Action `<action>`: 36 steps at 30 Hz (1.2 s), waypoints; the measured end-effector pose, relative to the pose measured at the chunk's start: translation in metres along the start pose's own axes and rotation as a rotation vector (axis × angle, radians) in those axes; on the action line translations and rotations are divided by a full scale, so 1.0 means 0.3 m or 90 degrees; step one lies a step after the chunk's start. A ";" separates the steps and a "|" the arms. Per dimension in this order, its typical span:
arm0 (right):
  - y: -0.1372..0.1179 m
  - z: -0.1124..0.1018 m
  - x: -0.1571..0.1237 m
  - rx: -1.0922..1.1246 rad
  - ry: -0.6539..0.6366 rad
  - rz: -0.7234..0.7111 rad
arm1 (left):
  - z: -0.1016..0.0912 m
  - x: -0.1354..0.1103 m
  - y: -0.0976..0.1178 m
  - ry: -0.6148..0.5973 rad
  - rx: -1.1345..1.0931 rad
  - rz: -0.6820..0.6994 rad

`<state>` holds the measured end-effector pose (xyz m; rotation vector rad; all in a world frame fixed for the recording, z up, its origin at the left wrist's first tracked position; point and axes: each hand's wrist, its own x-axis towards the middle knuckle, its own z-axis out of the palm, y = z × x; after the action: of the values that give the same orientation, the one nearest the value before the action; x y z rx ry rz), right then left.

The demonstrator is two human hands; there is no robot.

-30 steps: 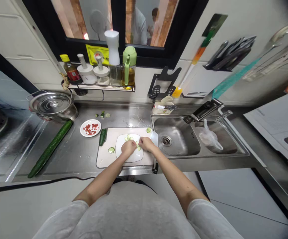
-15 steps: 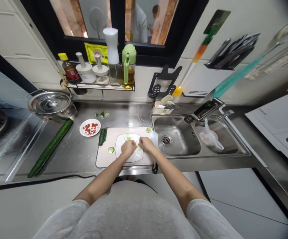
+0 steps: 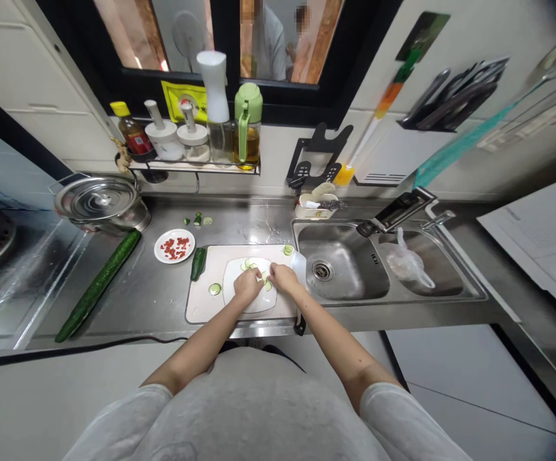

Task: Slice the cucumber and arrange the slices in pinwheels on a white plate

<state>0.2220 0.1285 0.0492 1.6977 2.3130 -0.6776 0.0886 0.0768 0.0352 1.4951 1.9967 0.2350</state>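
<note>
Both hands rest on a white plate [image 3: 239, 301] that sits on a pale cutting board [image 3: 201, 306]. My left hand [image 3: 247, 285] is curled, fingertips on the cucumber slices [image 3: 249, 264] on the plate. My right hand [image 3: 283, 278] is curled beside it, fingers pinched at a slice between the two hands. A loose slice [image 3: 215, 289] lies on the board left of the plate, another [image 3: 287, 250] at its far right corner. A short dark cucumber piece [image 3: 198, 263] lies at the board's left edge.
A whole cucumber [image 3: 98, 285] lies on the steel counter at left, near a lidded pot [image 3: 99, 203]. A small plate of red bits [image 3: 174, 246] stands behind the board. The sink [image 3: 349, 272] with a plastic bag [image 3: 409, 262] is at right. Bottles fill a shelf [image 3: 196, 168].
The hands stay on the plate with only slight finger movement. The view has shifted a little.
</note>
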 end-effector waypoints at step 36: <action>0.088 0.017 -0.067 0.165 0.109 0.081 | -0.010 0.005 0.014 0.000 -0.130 0.005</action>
<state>0.2529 0.1151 0.0465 2.0728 2.2819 -0.8699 0.0900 0.0801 0.0389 1.3731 1.9056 0.4286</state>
